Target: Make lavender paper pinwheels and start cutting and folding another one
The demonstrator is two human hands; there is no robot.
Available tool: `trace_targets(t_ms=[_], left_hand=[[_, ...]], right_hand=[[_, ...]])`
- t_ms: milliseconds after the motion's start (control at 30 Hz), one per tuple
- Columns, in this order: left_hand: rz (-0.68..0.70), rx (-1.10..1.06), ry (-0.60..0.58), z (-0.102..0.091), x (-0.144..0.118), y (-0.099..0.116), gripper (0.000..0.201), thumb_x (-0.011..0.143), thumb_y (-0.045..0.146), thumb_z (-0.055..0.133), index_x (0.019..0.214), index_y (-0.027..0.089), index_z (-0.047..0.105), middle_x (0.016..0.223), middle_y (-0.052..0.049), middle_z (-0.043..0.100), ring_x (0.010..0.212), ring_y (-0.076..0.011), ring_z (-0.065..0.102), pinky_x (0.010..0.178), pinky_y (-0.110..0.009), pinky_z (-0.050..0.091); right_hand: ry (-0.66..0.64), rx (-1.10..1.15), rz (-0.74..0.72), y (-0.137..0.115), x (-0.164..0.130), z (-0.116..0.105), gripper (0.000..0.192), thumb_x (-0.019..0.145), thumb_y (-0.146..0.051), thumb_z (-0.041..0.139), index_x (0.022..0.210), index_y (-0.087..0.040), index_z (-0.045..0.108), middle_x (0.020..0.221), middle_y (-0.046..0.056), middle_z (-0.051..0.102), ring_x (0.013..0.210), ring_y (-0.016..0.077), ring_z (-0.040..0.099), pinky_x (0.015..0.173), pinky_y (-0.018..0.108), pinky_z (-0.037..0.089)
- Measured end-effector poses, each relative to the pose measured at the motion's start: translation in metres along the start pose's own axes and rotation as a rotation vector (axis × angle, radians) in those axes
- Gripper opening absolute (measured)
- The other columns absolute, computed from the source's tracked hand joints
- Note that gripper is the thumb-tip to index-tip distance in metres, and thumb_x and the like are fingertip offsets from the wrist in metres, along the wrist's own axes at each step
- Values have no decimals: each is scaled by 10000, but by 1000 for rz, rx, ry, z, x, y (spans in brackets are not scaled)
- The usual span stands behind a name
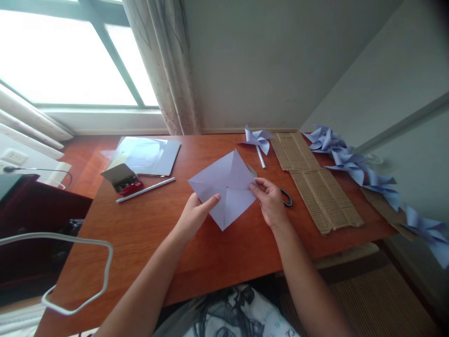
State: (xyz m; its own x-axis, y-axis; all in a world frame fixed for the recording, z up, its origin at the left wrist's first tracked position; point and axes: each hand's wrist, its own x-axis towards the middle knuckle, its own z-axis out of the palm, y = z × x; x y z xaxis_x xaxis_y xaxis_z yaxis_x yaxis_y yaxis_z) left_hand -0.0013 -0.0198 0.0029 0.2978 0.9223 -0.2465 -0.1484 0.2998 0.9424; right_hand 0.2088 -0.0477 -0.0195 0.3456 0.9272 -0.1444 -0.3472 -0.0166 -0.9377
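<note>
A square sheet of pale lilac paper (pixel 233 173) is held up over the table, one corner toward me. Creases run along its diagonals, and a small reddish mark shows at the centre. My left hand (pixel 197 209) grips its lower left side, thumb on top and fingers hidden underneath. At the right corner, my right hand (pixel 269 199) pinches the paper between thumb and fingers. Scissors (pixel 286 197) lie behind the right hand, mostly covered, with a dark handle loop showing. Beyond the sheet rests a paper pinwheel (pixel 258 138) on a white stick.
Left of the hands are an open red box (pixel 130 187), a white paper stick (pixel 145 189) and a sleeve-like stack of sheets (pixel 147 157). Corrugated cardboard (pixel 321 189) lies to the right, with several pinwheels (pixel 351 164) along the table's edge. A white cable (pixel 108 262) loops at left.
</note>
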Motion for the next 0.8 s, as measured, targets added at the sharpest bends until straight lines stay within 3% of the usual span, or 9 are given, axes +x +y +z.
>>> trace_targets(t_ms=[200,400,600,800], left_hand=[[-11,-112,113,0,2,4,460,693,369,883,1053,125,731,1086,-112,787,958,-266,723,816,-308,539],[-1,-230,204,-11,6,16,380,658,298,889,961,172,697,808,0,742,660,-133,644,628,-218,476],[56,-78,185,-13,8,14,307,673,314,871,883,170,700,776,11,719,652,-122,617,598,-198,443],[87,131,167,-13,9,9,289,720,369,820,893,173,695,803,-8,719,686,-154,624,609,-223,442]], right_hand=[[-72,-44,0,-4,-5,3,230,707,-314,879,898,-244,772,890,1,791,861,186,716,810,290,554],[-98,-123,3,-3,-6,2,232,735,-344,851,927,-245,767,921,4,792,907,205,725,849,317,562],[-113,-269,-42,-8,-4,-1,214,763,-383,822,914,-239,771,938,29,786,942,232,717,870,354,564],[-195,-376,-191,-24,21,11,155,784,-342,799,898,-244,763,908,19,772,880,215,714,827,354,570]])
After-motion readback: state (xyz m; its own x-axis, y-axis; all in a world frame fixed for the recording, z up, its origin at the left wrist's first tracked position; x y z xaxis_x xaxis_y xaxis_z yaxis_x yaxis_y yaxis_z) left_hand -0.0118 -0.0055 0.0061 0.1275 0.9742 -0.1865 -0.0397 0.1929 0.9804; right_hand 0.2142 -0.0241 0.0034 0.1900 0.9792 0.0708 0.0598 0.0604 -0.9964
